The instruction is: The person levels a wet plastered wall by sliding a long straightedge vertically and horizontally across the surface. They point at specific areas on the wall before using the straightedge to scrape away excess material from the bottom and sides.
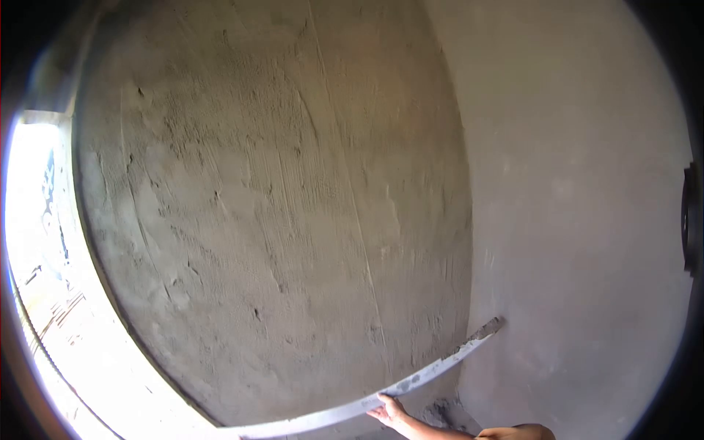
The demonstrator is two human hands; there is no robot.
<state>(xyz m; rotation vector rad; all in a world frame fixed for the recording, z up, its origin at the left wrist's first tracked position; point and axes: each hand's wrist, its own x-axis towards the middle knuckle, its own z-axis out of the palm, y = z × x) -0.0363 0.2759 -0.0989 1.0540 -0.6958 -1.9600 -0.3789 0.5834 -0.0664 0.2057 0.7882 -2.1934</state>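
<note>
A long pale straightedge (315, 419) spans the lower part of the view, looking curved through the lens, against a wall of rough grey plaster (271, 220). Its right end, smeared with mortar, reaches the corner with the smoother wall. My right hand (389, 411) grips the bar right of its middle, thumb on top and fingers beneath. At the bar's left end, on the bottom edge of the view, only a tiny bit of what may be my left hand shows, too little to make out its fingers.
A smoother grey wall (572, 205) stands on the right. Bright daylight comes through an opening (37, 220) on the left, with a dark cable or rod crossing its lower part. A dark object (689, 220) sits at the far right edge. Dark rubble lies low near the corner.
</note>
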